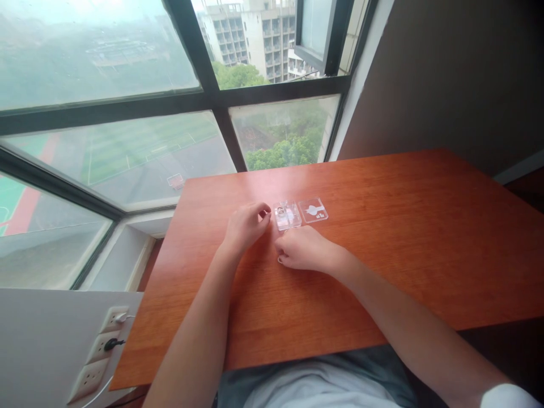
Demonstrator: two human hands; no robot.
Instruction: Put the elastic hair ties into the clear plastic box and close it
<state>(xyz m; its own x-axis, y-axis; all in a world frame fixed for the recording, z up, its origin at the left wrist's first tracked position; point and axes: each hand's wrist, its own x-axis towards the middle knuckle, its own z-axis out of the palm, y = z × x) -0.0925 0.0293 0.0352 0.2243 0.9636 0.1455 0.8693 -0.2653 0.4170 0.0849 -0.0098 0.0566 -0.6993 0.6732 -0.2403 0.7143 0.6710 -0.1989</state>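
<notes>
A small clear plastic box (287,216) with raised inner parts sits on the wooden table, a small ring-shaped thing in its upper left. Just right of it lies a flat clear square plate (313,210) with white printed shapes. My left hand (249,225) is beside the box's left edge, fingers loosely curled with a gap between thumb and forefinger; I see nothing in them. Close in front of the box, my right hand (305,248) is closed, knuckles up. Its fingers are mostly hidden, and what they hold, if anything, I cannot make out.
The brown wooden table (399,243) extends far to the right. Large windows (140,147) with dark frames stand behind and left of it. Wall sockets (98,345) with plugs and cables are at the lower left. A grey wall (450,85) rises behind the right side.
</notes>
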